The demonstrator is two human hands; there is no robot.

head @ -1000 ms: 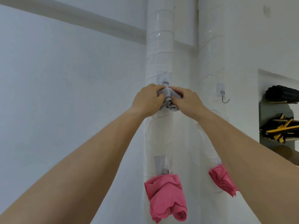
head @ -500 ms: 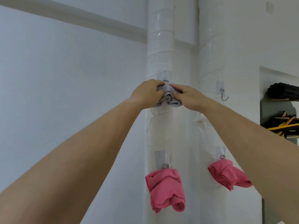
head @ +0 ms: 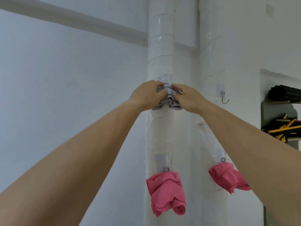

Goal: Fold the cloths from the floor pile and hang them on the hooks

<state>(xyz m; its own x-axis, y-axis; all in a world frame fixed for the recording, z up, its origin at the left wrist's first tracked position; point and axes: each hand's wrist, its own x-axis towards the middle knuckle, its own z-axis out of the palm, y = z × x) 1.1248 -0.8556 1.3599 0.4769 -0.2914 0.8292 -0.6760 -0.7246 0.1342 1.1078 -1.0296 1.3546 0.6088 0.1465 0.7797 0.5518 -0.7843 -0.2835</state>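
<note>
A bunched grey cloth point(head: 169, 101) sits against the upper hook of the left white pipe point(head: 161, 51); the hook itself is hidden behind it. My left hand point(head: 146, 95) grips the cloth's left side and my right hand point(head: 187, 98) grips its right side, fingertips nearly meeting on top. Lower on the same pipe a folded pink cloth point(head: 166, 191) hangs from a hook point(head: 166, 168). A second pink cloth point(head: 226, 178) hangs from the lower hook of the right pipe point(head: 211, 54). The right pipe's upper hook point(head: 224, 99) is bare.
White walls stand on both sides of the two taped pipes. A recessed shelf point(head: 280, 105) at the right edge holds black and yellow items point(head: 283, 126). A grey beam point(head: 73, 25) runs along the left wall, high up.
Both hands stay on the grey cloth at the upper hook, shifting their fingers slightly. The camera view has tilted a little, bringing the right pink cloth more into sight.
</note>
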